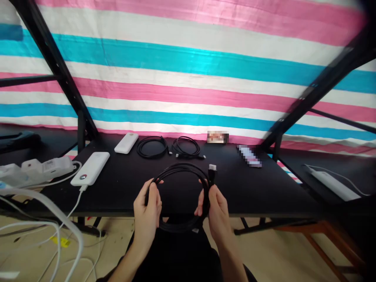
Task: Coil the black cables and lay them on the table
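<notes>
Both my hands hold one coiled black cable point(179, 169) above the near edge of the black table point(258, 192). My left hand point(147, 213) grips the coil's left side, fingers wrapped round it. My right hand point(216, 209) grips the right side, where a plug end point(212, 169) sticks up above my fingers. The lower part of the coil hangs in front of my dark lap.
Two more coiled black cables point(152, 147) point(187, 147) lie further back on the table. Two white power banks point(91, 167) point(126, 142) lie to the left, one with a white lead plugged in. White cables and a power strip point(44, 166) sit far left; another white strip point(331, 184) far right.
</notes>
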Available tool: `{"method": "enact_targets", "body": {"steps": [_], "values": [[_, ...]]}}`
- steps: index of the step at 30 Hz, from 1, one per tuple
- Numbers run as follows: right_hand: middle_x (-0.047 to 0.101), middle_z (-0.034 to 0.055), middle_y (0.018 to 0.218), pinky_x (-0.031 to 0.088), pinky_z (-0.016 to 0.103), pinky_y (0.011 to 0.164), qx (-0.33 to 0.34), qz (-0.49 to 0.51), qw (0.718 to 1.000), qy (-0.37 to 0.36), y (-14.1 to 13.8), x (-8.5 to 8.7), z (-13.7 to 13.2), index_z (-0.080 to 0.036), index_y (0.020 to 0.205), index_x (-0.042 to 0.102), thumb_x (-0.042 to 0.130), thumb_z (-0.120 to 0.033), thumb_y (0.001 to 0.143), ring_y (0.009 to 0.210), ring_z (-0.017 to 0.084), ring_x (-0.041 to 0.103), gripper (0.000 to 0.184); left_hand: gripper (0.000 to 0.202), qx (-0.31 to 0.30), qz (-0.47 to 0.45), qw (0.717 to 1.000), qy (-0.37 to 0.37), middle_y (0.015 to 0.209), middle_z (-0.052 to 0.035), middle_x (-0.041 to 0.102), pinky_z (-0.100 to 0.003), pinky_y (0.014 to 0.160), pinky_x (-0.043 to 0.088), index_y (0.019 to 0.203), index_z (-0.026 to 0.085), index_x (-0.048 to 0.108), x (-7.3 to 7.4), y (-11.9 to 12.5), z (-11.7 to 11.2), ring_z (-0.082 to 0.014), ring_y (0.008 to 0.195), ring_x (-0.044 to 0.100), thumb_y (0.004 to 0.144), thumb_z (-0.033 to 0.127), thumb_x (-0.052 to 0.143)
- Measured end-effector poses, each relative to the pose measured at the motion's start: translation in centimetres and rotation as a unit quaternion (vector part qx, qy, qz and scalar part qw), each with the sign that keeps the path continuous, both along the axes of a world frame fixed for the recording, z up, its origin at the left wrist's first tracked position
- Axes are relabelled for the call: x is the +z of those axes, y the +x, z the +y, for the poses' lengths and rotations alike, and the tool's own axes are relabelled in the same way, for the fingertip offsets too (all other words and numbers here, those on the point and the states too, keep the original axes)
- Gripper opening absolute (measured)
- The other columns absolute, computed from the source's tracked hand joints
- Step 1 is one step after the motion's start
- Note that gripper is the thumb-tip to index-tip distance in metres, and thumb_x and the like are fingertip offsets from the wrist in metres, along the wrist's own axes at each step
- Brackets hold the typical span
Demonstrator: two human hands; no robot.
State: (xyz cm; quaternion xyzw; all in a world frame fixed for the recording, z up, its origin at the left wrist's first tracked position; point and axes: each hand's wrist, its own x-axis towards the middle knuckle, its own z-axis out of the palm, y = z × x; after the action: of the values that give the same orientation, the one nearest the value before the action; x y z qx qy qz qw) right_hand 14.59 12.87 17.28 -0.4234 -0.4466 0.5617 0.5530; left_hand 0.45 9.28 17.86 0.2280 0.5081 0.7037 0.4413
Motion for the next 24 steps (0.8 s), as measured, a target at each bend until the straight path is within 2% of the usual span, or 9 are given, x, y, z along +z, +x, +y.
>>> {"method": "enact_targets", "body": {"steps": [2, 6, 9, 12, 14, 17, 19, 22, 24], "values": [[0.049, -0.0063, 0.056, 0.037, 0.018, 0.037, 0.013, -0.003, 1.000, -0.015, 0.1, 0.1, -0.2, -0.016, 0.101, 0.058, 0.046, -0.058, 0.087, 0.036, 0.005, 0.042, 0.046, 0.044, -0.012, 0.019, 1.000, -0.004, 0.048, 0.0112, 0.030, -0.012, 0.031, 0.016, 0.096, 0.016, 0.058, 0.1, -0.5, 0.1, -0.0009, 0.033, 0.020, 0.078, 0.055, 0.060], [0.033, -0.0120, 0.046, 0.024, 0.016, 0.030, 0.030, 0.009, 0.998, -0.054, -0.1, 0.1, -0.4, -0.017, 0.100, 0.057, 0.057, -0.062, 0.078, 0.030, 0.003, 0.027, 0.050, 0.041, -0.055, 0.079, 0.995, 0.004, 0.050, 0.0100, 0.030, -0.014, 0.032, 0.016, 0.086, 0.015, 0.058, 0.4, -1.0, 0.2, -0.0015, 0.036, 0.022, 0.077, 0.055, 0.060], [0.027, -0.0137, 0.040, 0.020, 0.015, 0.031, 0.002, -0.027, 0.997, -0.071, -0.2, 0.0, -0.1, -0.018, 0.083, 0.055, 0.069, -0.057, 0.070, 0.030, 0.003, 0.024, 0.043, 0.043, -0.105, 0.130, 0.986, 0.006, 0.048, 0.0099, 0.030, -0.014, 0.032, 0.018, 0.075, 0.016, 0.053, 0.4, -1.4, 0.4, -0.0018, 0.034, 0.023, 0.080, 0.059, 0.054], [0.024, -0.0125, 0.038, 0.016, 0.016, 0.031, -0.007, -0.038, 0.995, -0.091, 0.1, -0.1, 0.6, -0.020, 0.060, 0.040, 0.066, -0.060, 0.070, 0.030, 0.002, 0.020, 0.048, 0.051, -0.186, 0.149, 0.971, -0.019, 0.042, 0.0108, 0.028, -0.016, 0.029, 0.019, 0.067, 0.018, 0.047, 0.3, -1.7, 0.9, -0.0038, 0.027, 0.026, 0.079, 0.068, 0.045], [0.023, -0.0110, 0.040, 0.013, 0.018, 0.031, 0.021, -0.062, 0.994, -0.083, 0.4, 0.0, 1.0, -0.022, 0.055, 0.031, 0.065, -0.059, 0.070, 0.032, 0.003, 0.019, 0.053, 0.057, -0.226, 0.152, 0.961, -0.036, 0.041, 0.0103, 0.026, -0.018, 0.029, 0.019, 0.063, 0.019, 0.045, 0.2, -1.8, 1.3, -0.0051, 0.026, 0.025, 0.079, 0.072, 0.037], [0.028, -0.0071, 0.048, 0.017, 0.020, 0.037, 0.087, -0.115, 0.989, -0.025, 0.7, 0.5, 0.9, -0.020, 0.053, 0.032, 0.064, -0.053, 0.074, 0.041, 0.004, 0.024, 0.050, 0.058, -0.214, 0.212, 0.953, -0.034, 0.045, 0.0065, 0.030, -0.019, 0.034, 0.024, 0.055, 0.018, 0.040, 0.1, -2.0, 1.7, -0.0061, 0.035, 0.029, 0.083, 0.068, 0.034], [0.027, -0.0068, 0.050, 0.017, 0.021, 0.039, 0.122, -0.105, 0.987, -0.014, 0.6, 0.9, 0.5, -0.020, 0.055, 0.034, 0.062, -0.051, 0.077, 0.044, 0.005, 0.023, 0.048, 0.055, -0.185, 0.283, 0.941, -0.030, 0.049, 0.0039, 0.037, -0.019, 0.042, 0.032, 0.053, 0.018, 0.039, 0.2, -2.2, 1.7, -0.0080, 0.044, 0.036, 0.085, 0.062, 0.039], [0.020, -0.0098, 0.046, 0.011, 0.020, 0.038, 0.155, -0.021, 0.985, -0.071, 0.3, 1.1, -0.2, -0.020, 0.058, 0.035, 0.057, -0.060, 0.077, 0.040, 0.004, 0.015, 0.050, 0.047, -0.157, 0.365, 0.917, -0.039, 0.057, 0.0009, 0.050, -0.020, 0.050, 0.040, 0.060, 0.018, 0.049, 0.6, -2.5, 1.4, -0.0118, 0.053, 0.048, 0.087, 0.055, 0.042], [0.020, -0.0104, 0.046, 0.010, 0.019, 0.037, 0.150, 0.011, 0.984, -0.099, 0.2, 0.9, -0.4, -0.020, 0.060, 0.037, 0.057, -0.063, 0.076, 0.040, 0.004, 0.013, 0.050, 0.040, -0.145, 0.398, 0.906, -0.030, 0.070, -0.0023, 0.062, -0.021, 0.058, 0.047, 0.074, 0.018, 0.060, 0.9, -2.6, 1.1, -0.0152, 0.065, 0.058, 0.089, 0.050, 0.041]]}}
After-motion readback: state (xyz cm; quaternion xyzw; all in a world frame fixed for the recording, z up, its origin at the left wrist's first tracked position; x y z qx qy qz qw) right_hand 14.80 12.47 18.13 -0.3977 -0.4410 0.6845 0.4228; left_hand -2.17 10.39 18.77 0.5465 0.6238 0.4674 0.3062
